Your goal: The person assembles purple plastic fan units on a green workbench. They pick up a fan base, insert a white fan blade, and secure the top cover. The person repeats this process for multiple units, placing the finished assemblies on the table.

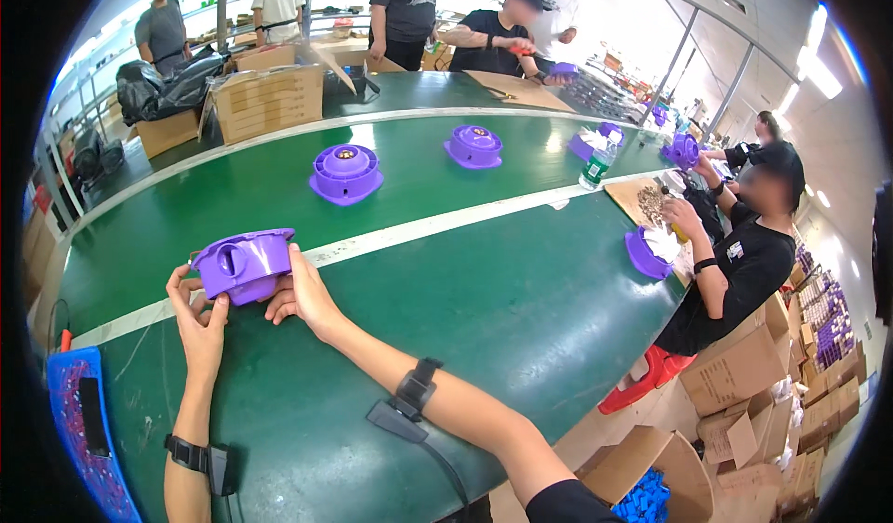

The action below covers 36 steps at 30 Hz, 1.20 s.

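Between my two hands a purple round plastic housing [244, 264] is held up over the near edge of the green belt, tilted on its side. My left hand [197, 311] grips its left and lower side, thumb against the underside. On the right side, my right hand [302, 292] has its fingers around the rim, some of them hidden beneath the part. Two similar purple housings with brass-coloured centres stand on the belt beyond, the nearer one [346, 173] and a farther one [473, 146].
A green worktable [419, 291] lies before me, with a white strip along the belt. At left is a blue-edged tray [88, 430]. A water bottle [597, 165] stands at right, near a co-worker [744, 244] handling purple parts. Cardboard boxes [265, 105] sit across the belt.
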Each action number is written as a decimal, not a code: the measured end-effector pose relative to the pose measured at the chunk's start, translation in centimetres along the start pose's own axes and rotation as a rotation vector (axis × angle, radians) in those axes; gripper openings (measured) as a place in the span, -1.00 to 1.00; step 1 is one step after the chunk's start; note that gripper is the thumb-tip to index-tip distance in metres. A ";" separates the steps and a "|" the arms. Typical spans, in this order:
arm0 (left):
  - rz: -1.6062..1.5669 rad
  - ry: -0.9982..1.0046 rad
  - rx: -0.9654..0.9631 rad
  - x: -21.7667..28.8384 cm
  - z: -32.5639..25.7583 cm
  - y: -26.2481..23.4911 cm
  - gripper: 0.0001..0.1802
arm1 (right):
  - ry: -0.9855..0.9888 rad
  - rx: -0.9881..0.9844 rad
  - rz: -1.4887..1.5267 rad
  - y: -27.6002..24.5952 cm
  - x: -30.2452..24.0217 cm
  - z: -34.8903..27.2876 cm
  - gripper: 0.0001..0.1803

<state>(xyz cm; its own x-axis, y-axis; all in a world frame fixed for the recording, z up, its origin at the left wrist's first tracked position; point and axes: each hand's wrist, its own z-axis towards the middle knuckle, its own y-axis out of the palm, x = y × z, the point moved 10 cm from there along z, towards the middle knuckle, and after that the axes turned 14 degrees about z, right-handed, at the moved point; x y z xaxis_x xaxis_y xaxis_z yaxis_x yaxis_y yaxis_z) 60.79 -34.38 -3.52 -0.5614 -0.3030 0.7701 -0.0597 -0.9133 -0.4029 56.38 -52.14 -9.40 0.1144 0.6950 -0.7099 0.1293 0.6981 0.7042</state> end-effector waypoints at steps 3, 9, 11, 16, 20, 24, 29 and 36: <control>-0.083 -0.019 -0.076 1.7 -0.3 0.7 -0.24 | 0.004 0.030 -0.013 -0.5 -0.1 -0.1 -0.23; -0.004 0.027 -0.033 -0.2 0.0 0.3 -0.24 | 0.014 0.065 -0.023 -0.6 0.2 0.1 -0.23; 0.093 0.037 -0.003 -0.3 0.0 -0.1 -0.25 | 0.006 0.049 -0.014 -0.5 0.1 0.0 -0.22; 0.146 0.042 0.045 0.0 -0.2 -0.6 -0.23 | 0.041 0.026 -0.030 -0.1 0.3 -0.2 -0.17; 0.035 0.048 0.022 -0.1 -0.1 0.0 -0.21 | 0.076 -0.056 -0.054 0.5 0.2 -0.5 -0.17; -0.004 0.050 0.024 -0.2 -0.1 0.0 -0.22 | 0.051 -0.109 -0.085 1.7 -0.4 -1.2 -0.25; -0.044 0.056 -0.001 0.1 -0.1 0.2 -0.23 | 0.042 -0.131 -0.087 1.8 -0.4 -1.2 -0.30; -0.028 -0.021 -0.072 -0.4 -0.2 0.5 -0.27 | 0.059 -0.107 -0.086 1.4 0.0 -0.9 -0.28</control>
<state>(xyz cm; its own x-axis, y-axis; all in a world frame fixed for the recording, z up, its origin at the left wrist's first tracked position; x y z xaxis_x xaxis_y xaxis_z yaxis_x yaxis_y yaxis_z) 60.85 -34.68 -4.15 -0.5417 -0.2843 0.7910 -0.1343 -0.8997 -0.4153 55.68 -51.07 -8.40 0.0485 0.6389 -0.7678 0.0297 0.7674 0.6404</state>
